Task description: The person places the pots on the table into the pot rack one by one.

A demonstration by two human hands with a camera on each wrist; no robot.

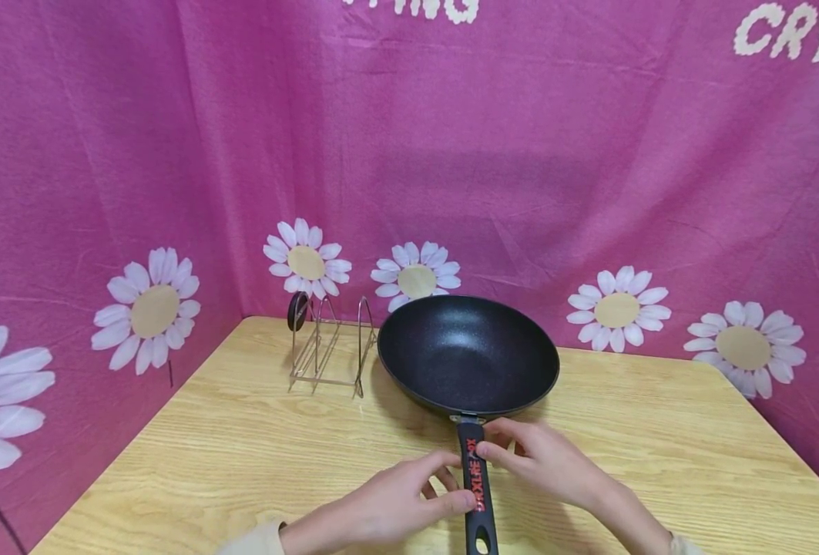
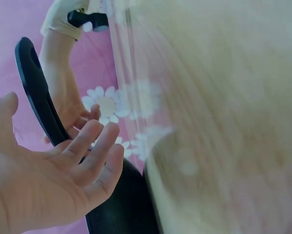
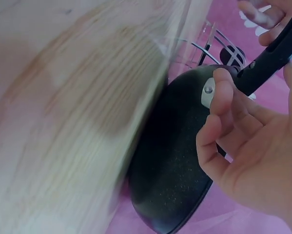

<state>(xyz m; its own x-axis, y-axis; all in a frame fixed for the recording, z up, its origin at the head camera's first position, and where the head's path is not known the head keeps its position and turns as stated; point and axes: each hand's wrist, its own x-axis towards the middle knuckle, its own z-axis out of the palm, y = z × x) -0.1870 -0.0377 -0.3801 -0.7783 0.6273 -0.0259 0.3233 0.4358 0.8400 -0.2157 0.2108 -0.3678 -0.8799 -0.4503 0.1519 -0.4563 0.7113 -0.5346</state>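
Note:
A black wok stands on the wooden table, bowl facing up and its long black handle towards me. Red lettering runs along the handle. My left hand is at the handle's left side, thumb tip over the lettering, fingers loosely spread in the left wrist view. On the other side, my right hand is nearer the bowl. Its thumb lies at the handle's edge, while the loosely bent fingertips are close to the metal bracket where handle and bowl meet. Neither hand is wrapped around the handle.
Left of the wok stands a wire rack with upright loops, a black round piece at its back left. Pink cloth with white daisies hangs behind and along the sides of the wooden table.

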